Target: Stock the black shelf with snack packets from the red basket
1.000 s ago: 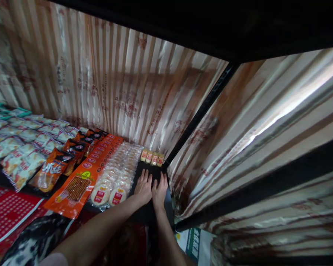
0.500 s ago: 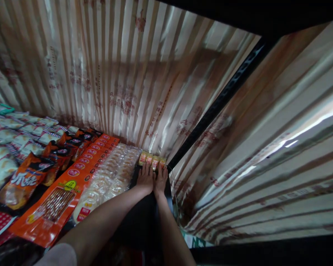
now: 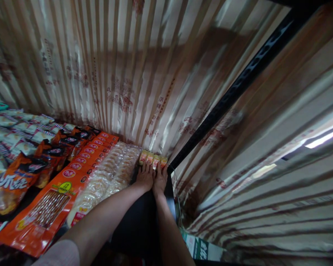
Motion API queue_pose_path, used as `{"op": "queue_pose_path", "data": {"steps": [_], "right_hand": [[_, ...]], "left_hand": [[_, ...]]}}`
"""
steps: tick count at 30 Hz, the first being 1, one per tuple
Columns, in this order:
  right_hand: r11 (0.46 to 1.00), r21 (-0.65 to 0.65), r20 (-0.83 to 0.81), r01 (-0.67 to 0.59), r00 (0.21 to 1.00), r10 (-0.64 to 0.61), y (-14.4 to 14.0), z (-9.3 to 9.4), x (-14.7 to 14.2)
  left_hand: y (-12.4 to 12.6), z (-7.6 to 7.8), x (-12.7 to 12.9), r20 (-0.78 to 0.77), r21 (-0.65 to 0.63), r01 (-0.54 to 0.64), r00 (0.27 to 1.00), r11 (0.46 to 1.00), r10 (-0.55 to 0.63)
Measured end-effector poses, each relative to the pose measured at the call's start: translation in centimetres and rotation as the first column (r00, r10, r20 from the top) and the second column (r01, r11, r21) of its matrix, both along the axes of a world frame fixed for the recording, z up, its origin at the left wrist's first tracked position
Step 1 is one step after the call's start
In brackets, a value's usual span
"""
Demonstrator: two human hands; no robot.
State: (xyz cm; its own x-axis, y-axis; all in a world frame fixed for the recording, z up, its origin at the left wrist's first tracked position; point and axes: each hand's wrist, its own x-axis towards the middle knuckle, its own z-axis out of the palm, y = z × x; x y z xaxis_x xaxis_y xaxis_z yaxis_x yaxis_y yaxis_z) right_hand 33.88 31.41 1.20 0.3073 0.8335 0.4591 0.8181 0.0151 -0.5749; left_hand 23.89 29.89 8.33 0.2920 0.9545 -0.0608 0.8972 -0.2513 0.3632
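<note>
Both hands flat, palms down on the dark shelf, side by side: left hand and right hand, each grip released, nothing clasped. Fingertips touched the row of small yellow-orange snack packets at 12 o'clock, against the striped shiny back wall. Clear-wrapped round rice crackers lay at 9 o'clock, long orange foil packs beyond.

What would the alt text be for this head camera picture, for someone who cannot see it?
Two bare hands, left hand and right hand, reach side by side to a short row of small yellow snack packs at the back of a dark shelf. Left of them lie rows of clear-wrapped round cakes and orange packets.
</note>
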Motion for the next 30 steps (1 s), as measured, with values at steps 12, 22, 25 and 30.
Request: {"op": "queue_pose_path", "data": {"steps": [12,22,25,30], "right_hand": [[1.0,0.007,0.003,-0.026,1.0,0.026,-0.1,0.0,-0.5],[0.999,0.002,0.061,-0.047,0.997,0.047,-0.3,-0.1,-0.6],[0.998,-0.007,0.07,-0.06,0.996,0.06,-0.3,-0.1,-0.7],[0.997,-0.014,0.067,-0.073,0.995,0.073,-0.6,0.1,-0.8]], "left_hand": [[0.4,0.3,-0.6,-0.004,-0.022,-0.009,1.0,1.0,0.009],[0.4,0.6,-0.9,0.006,-0.017,-0.01,1.0,1.0,0.01],[0.4,0.5,-1.0,0.015,-0.015,-0.011,1.0,1.0,0.011],[0.3,0.9,-1.2,0.013,-0.013,0.0,1.0,1.0,0.001]]}}
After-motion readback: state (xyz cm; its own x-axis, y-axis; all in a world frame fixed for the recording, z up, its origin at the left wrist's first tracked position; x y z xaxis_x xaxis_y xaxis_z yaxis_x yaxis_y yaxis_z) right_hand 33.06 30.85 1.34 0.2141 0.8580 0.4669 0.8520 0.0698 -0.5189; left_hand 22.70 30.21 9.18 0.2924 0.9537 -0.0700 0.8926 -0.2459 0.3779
